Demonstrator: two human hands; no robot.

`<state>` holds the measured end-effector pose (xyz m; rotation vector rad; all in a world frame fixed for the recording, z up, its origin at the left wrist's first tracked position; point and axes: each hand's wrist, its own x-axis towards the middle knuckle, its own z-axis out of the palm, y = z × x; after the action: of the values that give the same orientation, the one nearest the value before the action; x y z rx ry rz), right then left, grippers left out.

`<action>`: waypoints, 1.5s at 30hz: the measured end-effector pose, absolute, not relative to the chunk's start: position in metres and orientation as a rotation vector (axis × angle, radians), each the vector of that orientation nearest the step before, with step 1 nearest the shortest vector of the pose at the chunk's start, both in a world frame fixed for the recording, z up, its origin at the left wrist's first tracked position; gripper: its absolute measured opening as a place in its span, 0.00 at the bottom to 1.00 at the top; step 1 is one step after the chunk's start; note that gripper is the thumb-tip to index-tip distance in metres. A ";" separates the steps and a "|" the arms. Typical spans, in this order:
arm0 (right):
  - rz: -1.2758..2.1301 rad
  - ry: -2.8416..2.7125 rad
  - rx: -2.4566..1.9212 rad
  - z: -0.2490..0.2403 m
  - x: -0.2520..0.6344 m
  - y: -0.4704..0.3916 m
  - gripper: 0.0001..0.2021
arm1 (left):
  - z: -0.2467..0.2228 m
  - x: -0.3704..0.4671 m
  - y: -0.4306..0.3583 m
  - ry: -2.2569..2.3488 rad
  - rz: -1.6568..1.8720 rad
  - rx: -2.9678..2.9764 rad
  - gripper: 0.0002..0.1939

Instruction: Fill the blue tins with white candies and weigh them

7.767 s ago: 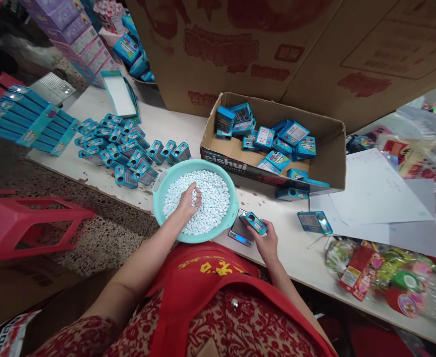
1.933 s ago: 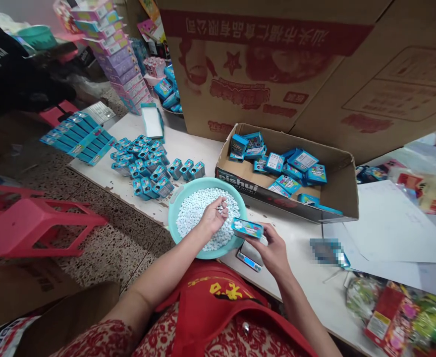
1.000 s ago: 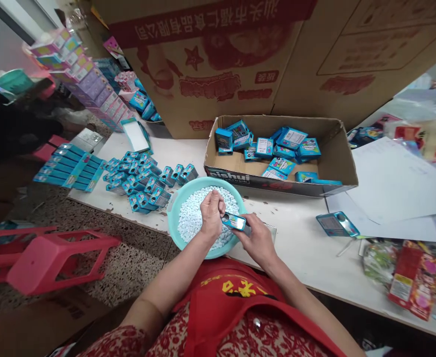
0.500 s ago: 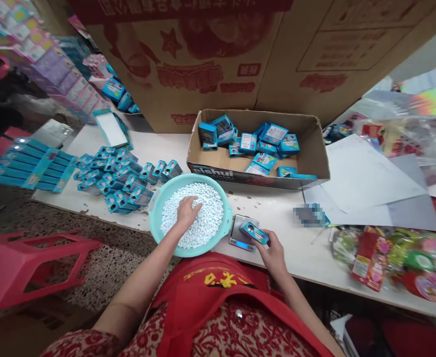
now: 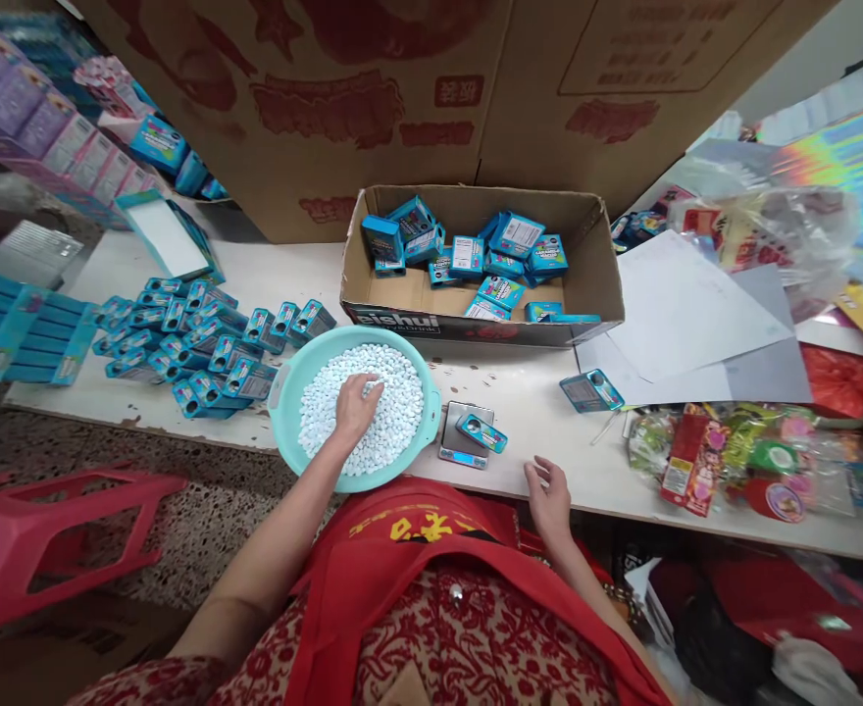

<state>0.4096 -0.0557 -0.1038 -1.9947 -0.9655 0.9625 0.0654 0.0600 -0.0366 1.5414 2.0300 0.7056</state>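
My left hand (image 5: 356, 407) is over the small white candies (image 5: 394, 392) heaped in a light turquoise bowl (image 5: 432, 410). Its fingers are bent inward and drawn together; whatever they hold is hidden. Right of the bowl, a blue printed candy box (image 5: 482, 432) lies on a small digital scale (image 5: 463, 457) with a lit blue display. My right hand (image 5: 549, 487) is beside the scale at the table's front edge, empty, its fingers apart.
Blue boxes with round holes (image 5: 203, 338) cluster left of the bowl. Behind it, a low carton (image 5: 593, 328) contains several blue boxes. A single blue box (image 5: 591, 391), white sheets (image 5: 696, 314) and bagged sweets (image 5: 747, 461) lie to the right. A red stool (image 5: 56, 549) stands at lower left.
My right hand has let go of the blue candy box, which now rests on the scale, and has drawn back to the right. My left hand stays in the bowl, its fingers closer together.
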 end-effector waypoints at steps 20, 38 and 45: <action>1.039 -0.924 -2.028 -0.121 0.416 -0.083 0.24 | -0.019 0.134 0.073 1.582 0.886 2.114 0.10; 0.816 -1.571 -1.561 -0.036 0.341 0.028 0.17 | -0.012 0.157 0.071 1.343 1.152 0.679 0.15; 0.648 -1.940 -1.242 0.030 0.292 0.058 0.16 | 0.012 0.130 0.077 1.007 1.233 0.053 0.22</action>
<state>0.2915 0.0582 0.0296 -1.2424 -1.9401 0.6479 0.1303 0.0769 0.0119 0.0535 1.0068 1.2329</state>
